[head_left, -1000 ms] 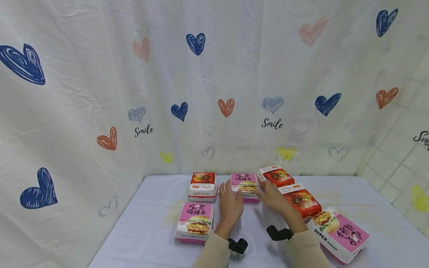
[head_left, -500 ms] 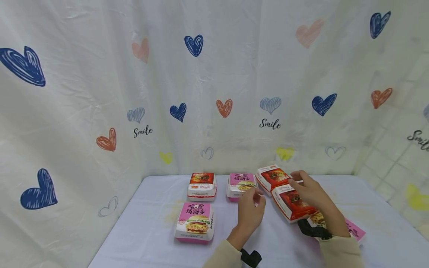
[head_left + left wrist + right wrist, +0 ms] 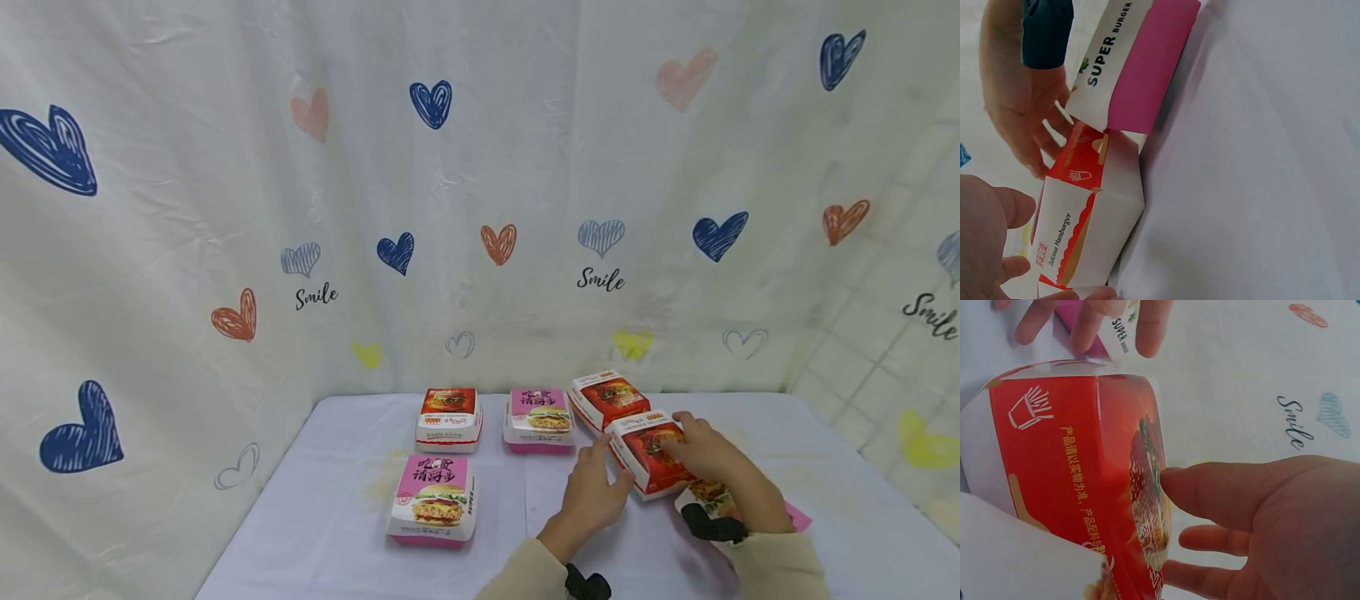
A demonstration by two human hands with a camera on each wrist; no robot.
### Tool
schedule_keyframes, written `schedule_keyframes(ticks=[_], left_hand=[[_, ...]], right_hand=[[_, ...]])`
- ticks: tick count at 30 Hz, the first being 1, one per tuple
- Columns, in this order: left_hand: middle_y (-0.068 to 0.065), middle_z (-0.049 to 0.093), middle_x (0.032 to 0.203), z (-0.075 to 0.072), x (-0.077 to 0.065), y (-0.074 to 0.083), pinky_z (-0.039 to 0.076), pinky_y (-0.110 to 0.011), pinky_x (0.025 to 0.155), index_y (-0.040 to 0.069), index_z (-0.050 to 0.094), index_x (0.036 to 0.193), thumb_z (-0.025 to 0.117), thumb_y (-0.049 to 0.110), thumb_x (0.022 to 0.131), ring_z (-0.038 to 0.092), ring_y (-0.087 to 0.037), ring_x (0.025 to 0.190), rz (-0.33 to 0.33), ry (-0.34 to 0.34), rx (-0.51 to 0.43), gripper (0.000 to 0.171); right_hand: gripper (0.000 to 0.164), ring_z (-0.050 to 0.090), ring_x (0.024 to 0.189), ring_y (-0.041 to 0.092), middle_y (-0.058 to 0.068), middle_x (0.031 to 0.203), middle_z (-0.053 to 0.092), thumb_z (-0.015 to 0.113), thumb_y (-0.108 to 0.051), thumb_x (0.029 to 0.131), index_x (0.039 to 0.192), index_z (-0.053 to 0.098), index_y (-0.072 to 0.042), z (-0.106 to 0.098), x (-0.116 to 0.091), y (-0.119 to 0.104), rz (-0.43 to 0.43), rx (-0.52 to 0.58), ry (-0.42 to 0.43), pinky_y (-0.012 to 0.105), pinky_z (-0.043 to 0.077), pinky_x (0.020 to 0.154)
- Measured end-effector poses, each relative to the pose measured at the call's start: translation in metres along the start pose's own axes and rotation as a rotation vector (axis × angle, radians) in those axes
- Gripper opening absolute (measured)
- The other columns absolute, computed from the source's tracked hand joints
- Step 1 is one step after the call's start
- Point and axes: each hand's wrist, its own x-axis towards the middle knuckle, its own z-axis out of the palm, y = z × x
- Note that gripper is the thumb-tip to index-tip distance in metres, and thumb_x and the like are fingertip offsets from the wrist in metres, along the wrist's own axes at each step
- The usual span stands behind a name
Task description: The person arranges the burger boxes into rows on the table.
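A red and white burger box [image 3: 647, 457] lies between my two hands in the head view. My left hand [image 3: 596, 497] is at its left front side, fingers spread; whether they touch it I cannot tell. At its right side is my right hand [image 3: 708, 454], with the thumb [image 3: 1194, 487] at the top face in the right wrist view. The left wrist view shows the white side of this red burger box [image 3: 1063, 225]. A second red burger box [image 3: 609, 400] stands right behind it. Under my right wrist a pink burger box [image 3: 798, 517] is mostly hidden.
To the left stand a pink burger box [image 3: 538, 414] and a red burger box [image 3: 448, 419] along the back. Another pink burger box [image 3: 432, 500] lies at the front left. A curtain with hearts [image 3: 495, 167] hangs behind the white-covered table [image 3: 315, 500].
Both hands have left the back pink box and moved right, to the front red box. That red box has shifted slightly left and turned a little. The view has drifted slightly.
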Motion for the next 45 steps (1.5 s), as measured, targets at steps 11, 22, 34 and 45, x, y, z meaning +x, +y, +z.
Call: schedule_keyframes(ticks=[11, 22, 34, 45], left_hand=[[0.004, 0.061, 0.122, -0.007, -0.001, -0.009, 0.051, -0.028, 0.077, 0.031, 0.047, 0.15, 0.069, 0.04, 0.094, 0.055, -0.003, 0.087, 0.037, -0.056, -0.011, 0.061], [-0.001, 0.055, 0.142, -0.029, -0.018, -0.018, 0.054, -0.047, 0.098, 0.034, 0.043, 0.151, 0.068, 0.045, 0.093, 0.064, -0.022, 0.116, -0.02, -0.047, 0.091, 0.064], [-0.005, 0.057, 0.116, -0.069, -0.042, -0.034, 0.05, -0.038, 0.069, 0.03, 0.039, 0.155, 0.062, 0.056, 0.095, 0.056, -0.016, 0.081, -0.02, -0.065, 0.18, 0.069], [-0.013, 0.052, 0.124, -0.095, -0.059, -0.042, 0.055, -0.044, 0.074, 0.02, 0.032, 0.159, 0.06, 0.064, 0.094, 0.059, -0.019, 0.086, -0.027, -0.081, 0.191, 0.084]], right_hand=[[0.069, 0.056, 0.1, 0.042, 0.042, 0.124, 0.049, 0.061, -0.033, 0.1, 0.143, 0.035, 0.016, 0.01, -0.003, -0.003, -0.052, 0.005, -0.038, 0.061, 0.051, 0.087], [0.075, 0.057, 0.096, 0.033, 0.031, 0.124, 0.055, 0.066, -0.044, 0.097, 0.147, 0.039, 0.006, 0.022, -0.008, -0.022, -0.063, -0.016, -0.087, 0.057, 0.054, 0.083], [0.066, 0.061, 0.107, 0.031, 0.019, 0.124, 0.061, 0.072, -0.041, 0.093, 0.142, 0.048, -0.002, 0.038, -0.019, -0.051, -0.093, 0.029, -0.136, 0.064, 0.052, 0.094], [0.055, 0.057, 0.093, 0.02, 0.008, 0.105, 0.062, 0.073, -0.028, 0.094, 0.138, 0.052, -0.002, 0.053, -0.022, -0.068, -0.175, 0.153, -0.152, 0.039, 0.051, 0.079]])
